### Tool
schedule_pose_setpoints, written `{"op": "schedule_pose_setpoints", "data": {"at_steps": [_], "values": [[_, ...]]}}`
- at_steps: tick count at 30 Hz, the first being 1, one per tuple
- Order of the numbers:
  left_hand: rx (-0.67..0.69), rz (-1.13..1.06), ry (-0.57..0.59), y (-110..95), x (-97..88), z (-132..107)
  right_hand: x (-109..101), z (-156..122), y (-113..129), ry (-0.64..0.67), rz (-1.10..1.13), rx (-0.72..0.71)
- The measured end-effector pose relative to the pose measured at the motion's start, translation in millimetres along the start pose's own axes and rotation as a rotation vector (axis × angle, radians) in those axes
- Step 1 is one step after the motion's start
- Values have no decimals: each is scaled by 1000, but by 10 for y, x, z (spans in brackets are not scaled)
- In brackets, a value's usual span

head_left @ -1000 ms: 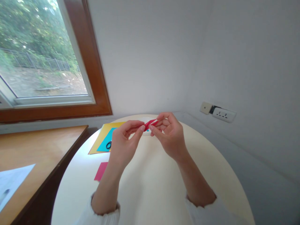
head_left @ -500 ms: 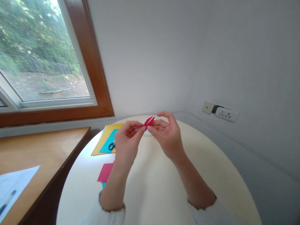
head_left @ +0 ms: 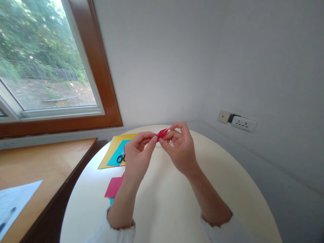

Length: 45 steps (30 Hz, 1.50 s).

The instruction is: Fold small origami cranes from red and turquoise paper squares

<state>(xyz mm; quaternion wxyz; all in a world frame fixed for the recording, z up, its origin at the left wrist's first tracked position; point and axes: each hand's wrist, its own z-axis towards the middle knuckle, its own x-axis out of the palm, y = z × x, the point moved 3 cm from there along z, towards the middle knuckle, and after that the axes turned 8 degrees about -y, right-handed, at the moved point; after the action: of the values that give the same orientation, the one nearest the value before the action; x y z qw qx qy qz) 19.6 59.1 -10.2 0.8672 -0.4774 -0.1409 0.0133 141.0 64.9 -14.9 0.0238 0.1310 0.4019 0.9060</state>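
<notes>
Folded red paper (head_left: 162,133) is held over the worktop's (head_left: 172,195) far middle, pinched between the left hand's (head_left: 138,150) and right hand's (head_left: 180,148) fingers. Shaping its points seems in hand; that calls for a steady left pinch and light right fingers.

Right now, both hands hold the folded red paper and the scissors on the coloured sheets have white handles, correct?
Not white: the head view shows black-handled scissors. The rest stands: left hand and right hand hold the folded red paper.

Red paper (head_left: 163,133) aloft; hands (head_left: 138,152) pinching
</notes>
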Motion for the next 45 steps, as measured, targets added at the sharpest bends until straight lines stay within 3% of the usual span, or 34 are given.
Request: {"op": "schedule_pose_setpoints", "data": {"at_steps": [10,25,29,36,41,45], "values": [[32,147,12,-37,-46,15,1,-15,57,-1,-88,-38],[-45,-80,-59,14,-9,14,46,-57,-27,-44,-134,-98],[-53,-79,-63,19,3,6,43,-65,26,-81,-219,-190],[-66,-82,-83,17,29,-6,52,-109,150,-158,-482,-470],[-112,-159,-57,40,88,-44,39,-141,153,-198,-479,-612],[-184,-277,-62,64,125,-58,22,-142,139,-173,-445,-637]]}}
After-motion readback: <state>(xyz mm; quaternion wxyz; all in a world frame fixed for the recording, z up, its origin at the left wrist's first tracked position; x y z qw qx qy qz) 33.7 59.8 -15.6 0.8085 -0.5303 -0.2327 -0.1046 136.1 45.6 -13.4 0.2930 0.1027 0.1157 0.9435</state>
